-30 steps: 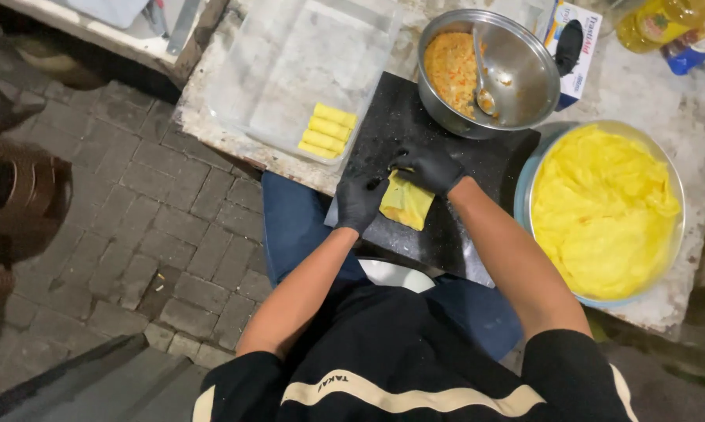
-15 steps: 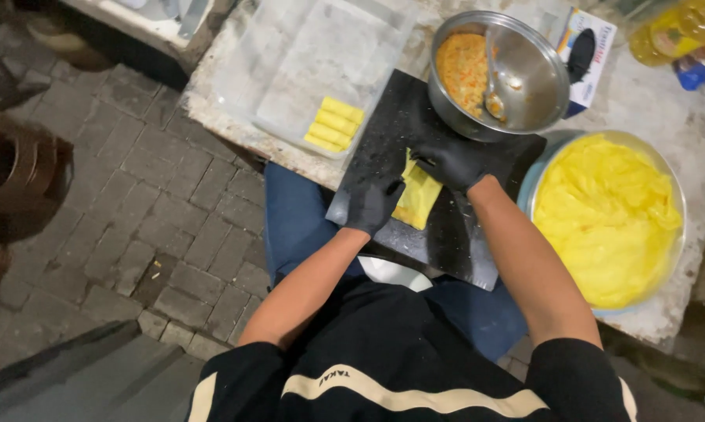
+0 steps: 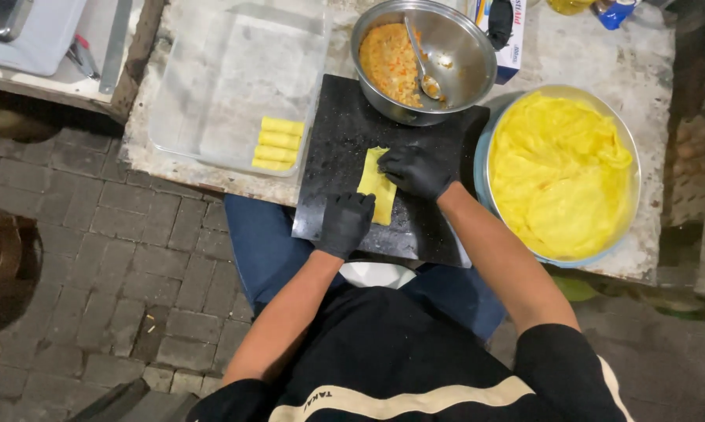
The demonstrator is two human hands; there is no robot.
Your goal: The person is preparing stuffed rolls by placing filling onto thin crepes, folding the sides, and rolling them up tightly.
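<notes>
Both hands wear black gloves and work over a black cutting board [image 3: 344, 156] that lies on the near edge of a worn stone table [image 3: 587, 55]. The left hand [image 3: 346, 223] lies palm-down with fingers curled onto the near end of a yellow wrapper [image 3: 376, 187], pinning it rather than lifting it. The right hand [image 3: 416, 170] presses its bent fingers on the wrapper's right side, seemingly to keep the folded edge from springing back; neither hand is clenched in a fist, and both are in contact with the wrapper.

The wrapper sits in the middle of the board, between the 2 hands. It is thin, pale yellow and soft-looking, folded into a narrow upright strip; whether filling is inside cannot be told, as the gloves hide much of it.

Just beyond the board stands a metal bowl [image 3: 462, 55] of orange, crumbly filling [image 3: 390, 64] with a spoon [image 3: 424, 70] resting in it, close enough for scooping. To the right, a large round basin [image 3: 626, 148] holds a stack of flat yellow sheets [image 3: 559, 172], within reach of the right hand. To the left, a clear plastic tray [image 3: 211, 94] holds 4 finished yellow rolls [image 3: 277, 143] laid side by side at its near right corner.
</notes>
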